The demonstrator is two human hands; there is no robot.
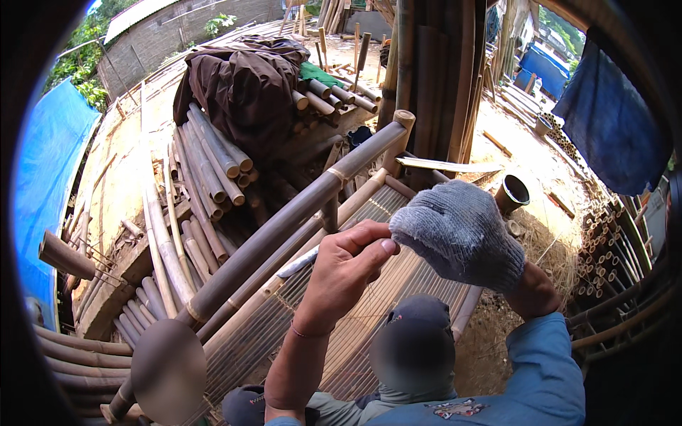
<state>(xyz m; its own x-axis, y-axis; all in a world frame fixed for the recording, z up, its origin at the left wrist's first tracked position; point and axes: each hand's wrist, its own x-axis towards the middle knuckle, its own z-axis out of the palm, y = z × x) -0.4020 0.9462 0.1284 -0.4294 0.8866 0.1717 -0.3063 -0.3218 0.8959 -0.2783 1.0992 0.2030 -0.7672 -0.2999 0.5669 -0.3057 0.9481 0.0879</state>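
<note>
Left hand (348, 266) pinches a rounded glove (462, 234) — grey knit.

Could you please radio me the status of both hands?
Left hand bare, pinching edge of grey glove. Right hand wearing it. Capped person in view below hands.

Right hand (472, 245): fingers concealed by grey knit glove (447, 227). 2 heads (412, 355): blurred. Bamboo poles (213, 142): partly covered (brown cloth (241, 92) draped over).
</note>
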